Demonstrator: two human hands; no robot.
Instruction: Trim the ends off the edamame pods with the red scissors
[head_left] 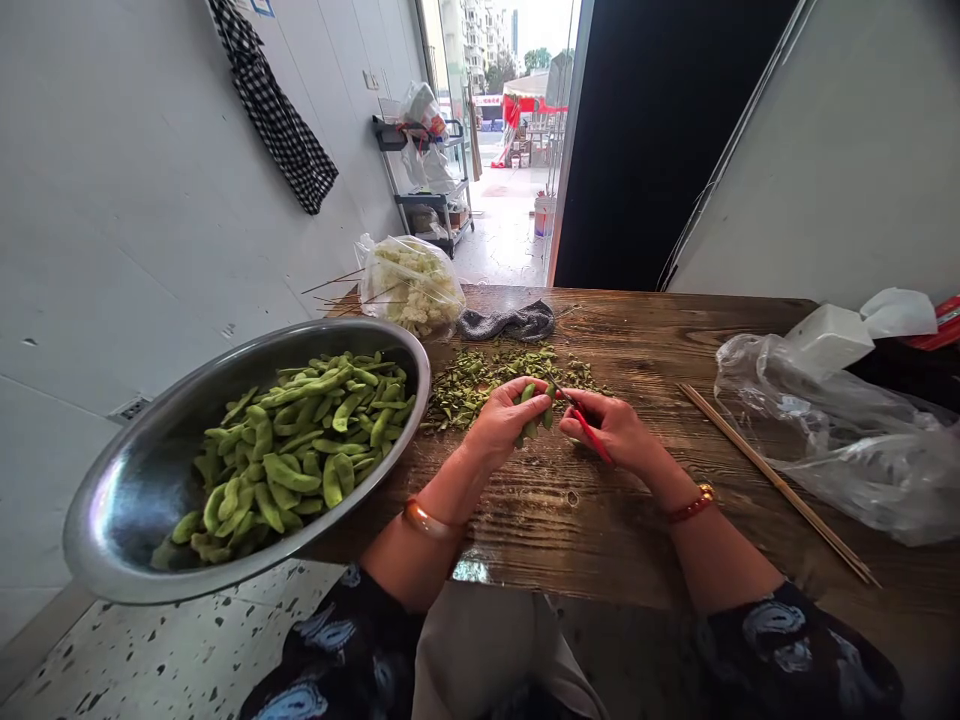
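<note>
Near the middle of the wooden table, my left hand (501, 422) is closed around a few green edamame pods (529, 412). My right hand (611, 428) grips red-handled scissors (592, 432), their blades pointing at the tips of the held pods. Whether the blades touch a pod is too small to tell. Behind both hands lies a spread of small green trimmings (480, 375). A large metal bowl (127, 510) stands left of my left hand, with a heap of whole edamame pods (300, 450) in it.
A clear bag of pale florets (416, 285) and a dark grey cloth (510, 321) lie at the table's far edge. On the right are thin wooden skewers (776, 482), a crumpled plastic bag (885, 450) and a white tissue box (831, 338). A shelf cart (431, 197) stands beyond, beside the doorway.
</note>
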